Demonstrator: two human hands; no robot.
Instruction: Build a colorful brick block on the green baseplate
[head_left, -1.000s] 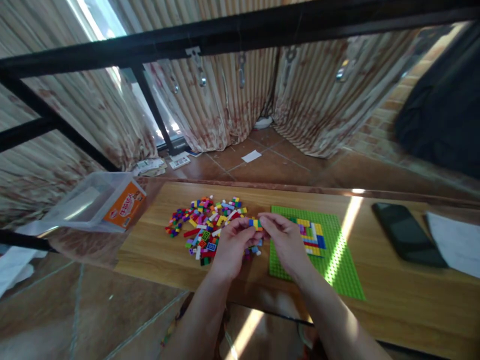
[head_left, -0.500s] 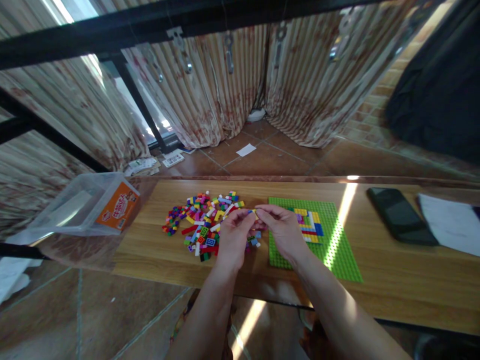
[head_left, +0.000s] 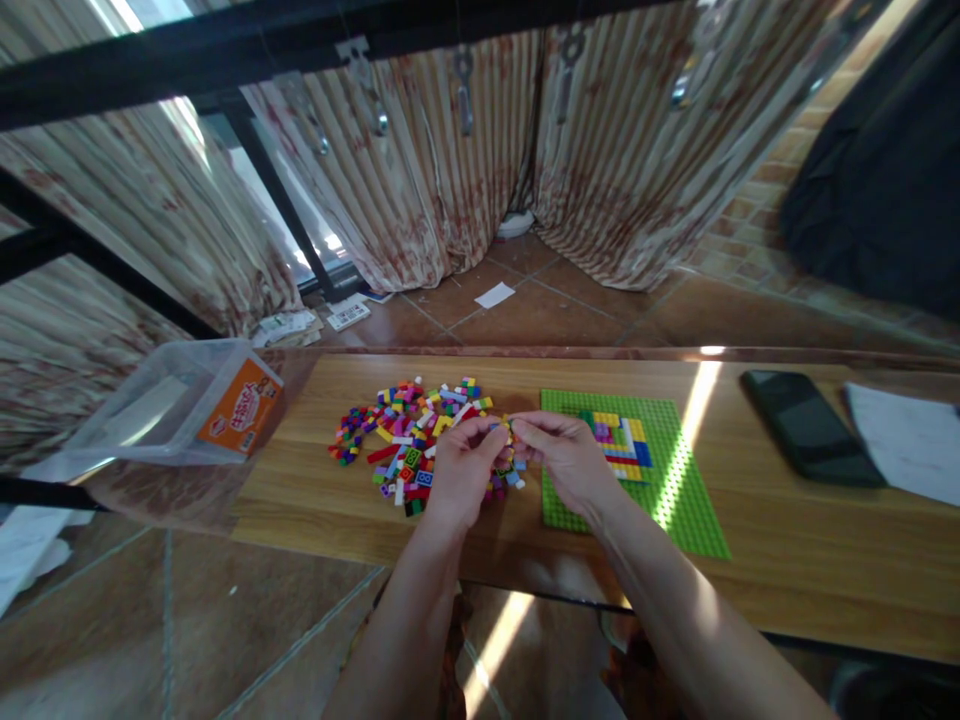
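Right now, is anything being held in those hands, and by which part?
Yes: a small, partly yellow brick piece, at the fingertips of the left hand and right hand; too much is hidden to tell which part is gripped.

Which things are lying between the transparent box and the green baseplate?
In the head view, a pile of loose bricks on the wooden table; the left hand hides part of it.

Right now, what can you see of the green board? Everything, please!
The green board is a thin, studded sheet that looks like plastic. It lies flat on the wooden table, with a colourful brick build on it and a strip of sunlight across its right side. The right hand hides some of its left part.
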